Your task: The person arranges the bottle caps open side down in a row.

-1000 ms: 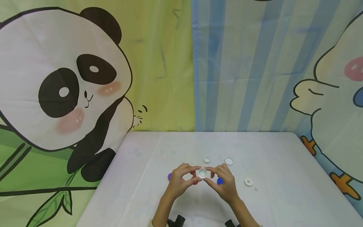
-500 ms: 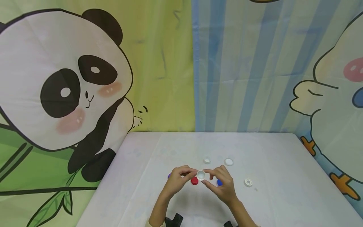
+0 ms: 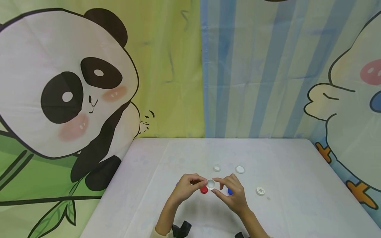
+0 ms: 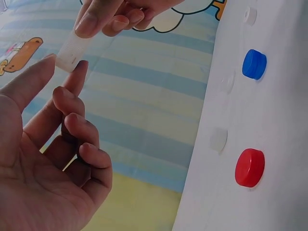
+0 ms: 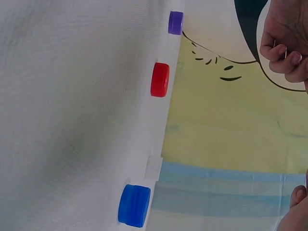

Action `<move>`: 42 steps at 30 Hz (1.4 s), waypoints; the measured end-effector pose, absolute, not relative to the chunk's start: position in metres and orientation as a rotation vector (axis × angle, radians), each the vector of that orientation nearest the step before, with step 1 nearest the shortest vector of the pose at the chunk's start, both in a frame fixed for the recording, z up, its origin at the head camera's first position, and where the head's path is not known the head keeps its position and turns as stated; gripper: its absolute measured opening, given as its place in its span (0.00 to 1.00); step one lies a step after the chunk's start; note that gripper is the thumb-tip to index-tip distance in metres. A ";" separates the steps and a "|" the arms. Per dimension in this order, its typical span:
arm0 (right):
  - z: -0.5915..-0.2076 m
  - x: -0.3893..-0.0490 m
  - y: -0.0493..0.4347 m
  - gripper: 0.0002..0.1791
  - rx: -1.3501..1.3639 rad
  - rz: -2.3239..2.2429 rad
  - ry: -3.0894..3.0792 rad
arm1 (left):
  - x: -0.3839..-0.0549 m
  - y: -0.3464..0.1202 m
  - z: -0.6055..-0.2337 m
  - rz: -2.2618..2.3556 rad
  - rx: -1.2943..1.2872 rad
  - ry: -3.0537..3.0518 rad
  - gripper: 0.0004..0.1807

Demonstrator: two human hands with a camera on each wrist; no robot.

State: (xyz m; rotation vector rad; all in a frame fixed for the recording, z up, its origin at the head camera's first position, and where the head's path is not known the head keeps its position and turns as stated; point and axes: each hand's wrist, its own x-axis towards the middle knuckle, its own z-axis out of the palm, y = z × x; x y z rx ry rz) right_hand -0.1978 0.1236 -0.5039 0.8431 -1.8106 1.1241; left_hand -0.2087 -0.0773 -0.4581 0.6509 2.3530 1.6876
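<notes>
A round white bottle cap, its hollow side facing the head camera, is held up above the table between both hands. My left hand pinches its left edge between thumb and index finger. On the other side my right hand grips it with thumb and index finger. In the left wrist view the cap appears edge-on, with ridged sides. Under the hands lie a red cap and a blue cap, the blue one partly covered by the right hand. The right wrist view leaves the held cap out of sight.
On the white table lie a small white cap, a flat white cap and a white cap with a square mark. A purple cap sits beyond the red one. Printed cloth hangs behind the table.
The held cap has moved slightly left and down. My left thumb and index finger have come together on its edge, and the red cap shows more fully.
</notes>
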 end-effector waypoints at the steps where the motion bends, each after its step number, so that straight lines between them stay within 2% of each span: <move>1: -0.504 -0.198 0.124 0.19 0.845 1.125 -1.810 | -0.211 -0.077 -0.462 1.694 0.643 2.358 0.11; 6: -0.504 -0.198 0.123 0.19 0.844 1.114 -1.817 | -0.210 -0.076 -0.462 1.716 0.620 2.381 0.09; 13: -0.505 -0.197 0.123 0.21 0.839 1.102 -1.848 | -0.197 -0.074 -0.440 1.737 0.715 2.466 0.08; 19: -0.506 -0.194 0.127 0.24 0.809 1.225 -2.006 | -0.200 -0.072 -0.451 1.876 0.903 2.594 0.07; 26: -0.499 -0.190 0.130 0.11 0.860 1.688 -2.161 | -0.209 -0.071 -0.466 1.870 1.240 2.807 0.09; 32: -0.490 -0.190 0.131 0.11 0.923 1.887 -2.117 | -0.209 -0.071 -0.458 1.748 1.578 2.914 0.10; 42: -0.488 -0.191 0.131 0.11 0.950 2.019 -2.007 | -0.209 -0.069 -0.457 1.627 1.742 2.947 0.11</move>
